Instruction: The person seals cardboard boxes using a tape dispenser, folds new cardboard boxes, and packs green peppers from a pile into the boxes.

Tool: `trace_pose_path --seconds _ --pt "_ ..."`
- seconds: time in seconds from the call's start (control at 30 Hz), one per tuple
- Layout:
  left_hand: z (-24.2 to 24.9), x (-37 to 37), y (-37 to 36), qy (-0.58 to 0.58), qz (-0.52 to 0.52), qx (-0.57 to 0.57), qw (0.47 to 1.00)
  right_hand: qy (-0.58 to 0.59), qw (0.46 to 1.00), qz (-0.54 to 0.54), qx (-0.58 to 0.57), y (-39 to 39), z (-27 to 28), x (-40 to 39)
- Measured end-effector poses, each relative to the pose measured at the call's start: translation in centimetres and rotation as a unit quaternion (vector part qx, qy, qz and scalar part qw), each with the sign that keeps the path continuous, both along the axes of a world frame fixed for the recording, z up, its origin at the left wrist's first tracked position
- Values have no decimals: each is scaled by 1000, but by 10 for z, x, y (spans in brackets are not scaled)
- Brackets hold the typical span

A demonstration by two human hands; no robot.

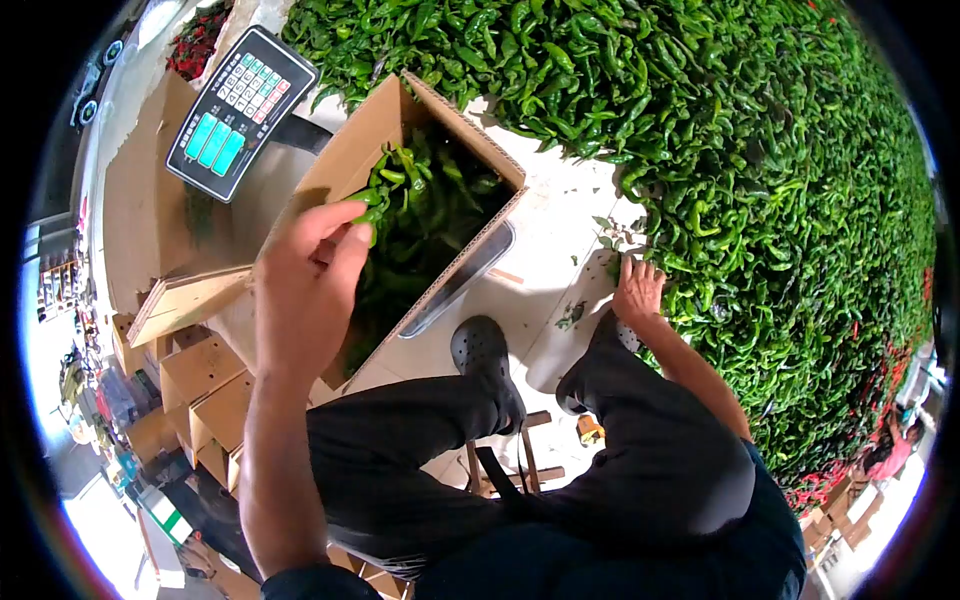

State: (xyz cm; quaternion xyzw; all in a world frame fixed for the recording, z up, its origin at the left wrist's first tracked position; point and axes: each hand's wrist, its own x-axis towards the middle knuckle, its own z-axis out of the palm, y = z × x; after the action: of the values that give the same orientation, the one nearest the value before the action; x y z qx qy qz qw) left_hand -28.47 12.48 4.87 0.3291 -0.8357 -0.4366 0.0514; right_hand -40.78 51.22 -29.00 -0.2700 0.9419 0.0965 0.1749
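Note:
My left hand (315, 270) is over the near left wall of an open cardboard box (465, 125). Its thumb and fingers pinch a green pepper (368, 208) just inside the box. More green peppers (425, 190) lie in the box, partly in shadow. Low by the edge of a big heap of green peppers (760, 200), my right hand (640, 290) has its fingers apart, touching or very near the outermost peppers. I see nothing held in it, though its palm side is hidden.
The box stands on a scale platform (465, 285), its keypad display (243, 112) behind. Several cardboard boxes (205, 380) are at the left. Stray leaves (572, 315) dot the pale floor. Under my legs is a wooden stool (540, 450). Another person (890, 450) is at the far right.

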Motion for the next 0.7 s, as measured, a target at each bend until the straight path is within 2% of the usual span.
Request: trace_pose_path --seconds 0.03,0.13,0.23,0.3,0.33,0.4,0.43,0.5,0.57,0.6,0.63,0.7 --pt "-7 -7 -1 -45 0 2 999 12 1000 10 -22 6 -6 -1" --pt "-63 -14 -14 -73 -5 60 996 29 997 34 -58 27 -20 -11" --pt "-93 -31 -14 -104 -10 -45 994 17 987 -23 -155 42 -19 -17" --pt "-122 -42 -31 -86 -22 -101 991 -9 975 -56 -215 56 -21 -24" --pt "-113 -54 -27 -112 -44 -125 985 -25 968 -81 -236 55 -1 -24" --pt "-130 -57 -35 -119 -70 -143 980 16 950 -47 -307 76 -8 -28" --pt "-133 -61 -35 -122 -83 -153 977 0 928 -120 -353 78 -2 -29" --pt "-128 -64 -30 -163 -68 -164 971 -3 896 -251 -367 87 -7 -34" --pt "-176 -48 -77 -53 -88 -86 991 -9 880 -282 -382 87 19 -40" --pt "-160 -55 -67 -96 -63 -101 988 9 902 -235 -362 91 21 -45" --pt "-124 -68 -38 -154 -18 -183 971 27 920 -188 -342 91 28 -49" --pt "-147 -56 -78 -89 -52 -163 981 -5 952 -162 -260 83 44 -51"
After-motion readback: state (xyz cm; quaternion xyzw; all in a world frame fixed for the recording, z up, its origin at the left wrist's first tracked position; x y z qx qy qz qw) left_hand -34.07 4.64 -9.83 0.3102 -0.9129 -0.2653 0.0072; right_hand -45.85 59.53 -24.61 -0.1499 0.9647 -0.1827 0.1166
